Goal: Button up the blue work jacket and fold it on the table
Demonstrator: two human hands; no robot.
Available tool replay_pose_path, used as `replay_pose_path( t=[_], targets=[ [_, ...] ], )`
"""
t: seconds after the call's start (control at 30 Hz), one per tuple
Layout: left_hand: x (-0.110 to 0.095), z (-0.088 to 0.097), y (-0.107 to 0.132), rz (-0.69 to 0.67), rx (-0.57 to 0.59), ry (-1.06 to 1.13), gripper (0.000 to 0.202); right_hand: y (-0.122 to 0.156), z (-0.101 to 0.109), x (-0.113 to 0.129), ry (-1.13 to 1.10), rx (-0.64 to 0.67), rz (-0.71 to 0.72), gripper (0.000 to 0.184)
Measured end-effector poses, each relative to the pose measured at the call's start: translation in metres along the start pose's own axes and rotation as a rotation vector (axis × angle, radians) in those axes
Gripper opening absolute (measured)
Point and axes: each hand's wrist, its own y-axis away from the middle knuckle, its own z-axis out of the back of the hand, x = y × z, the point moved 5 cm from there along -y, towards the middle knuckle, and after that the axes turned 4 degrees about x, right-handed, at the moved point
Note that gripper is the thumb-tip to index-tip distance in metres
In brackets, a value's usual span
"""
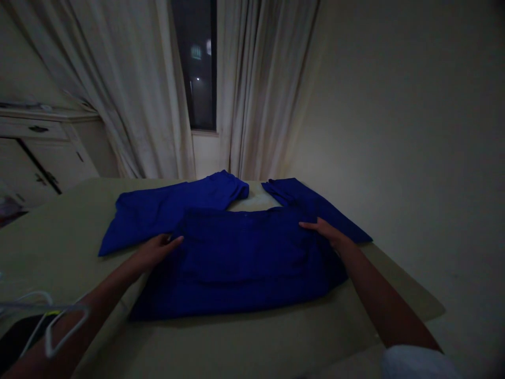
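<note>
A dark blue garment (244, 252) lies spread across the table in front of me, its upper part folded over toward me or doubled; its exact kind is hard to tell in the dim light. My left hand (160, 247) grips its left edge, thumb on top and fingers partly hidden. On the right side, my right hand (324, 230) holds the other edge with the thumb over the cloth and the fingers out of sight beneath. Behind it to the left lies another blue garment (158, 208), and a further blue cloth piece (315, 202) lies behind to the right.
The pale table (51, 237) runs up to the wall (402, 131) on the right. White hangers (65, 329) and a dark item (18, 337) are at the lower left. Curtains (138, 95) flank a dark window (199, 68), and a cabinet (59, 147) stands at the left.
</note>
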Motion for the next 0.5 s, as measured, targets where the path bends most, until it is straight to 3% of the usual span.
replay_pose_path(
  t=[0.13,0.23,0.37,0.43,0.5],
  targets=[
    [-0.035,-0.035,-0.009,0.291,0.186,0.567,0.051,0.003,-0.002,0.015,0.101,-0.096,0.143,0.062],
    [-0.061,-0.039,-0.015,0.267,0.203,0.721,0.048,0.002,0.009,0.041,0.157,-0.155,0.306,0.067],
    [-0.09,-0.007,-0.038,0.002,-0.013,0.564,0.047,-0.014,0.026,0.086,0.281,-0.286,0.484,0.07],
    [-0.102,0.01,-0.051,-0.098,-0.157,0.368,0.044,-0.029,0.028,0.099,0.404,-0.401,0.446,0.061],
    [-0.109,0.017,-0.062,-0.112,-0.233,0.244,0.037,-0.045,0.022,0.101,0.491,-0.49,0.353,0.043]
  ],
)
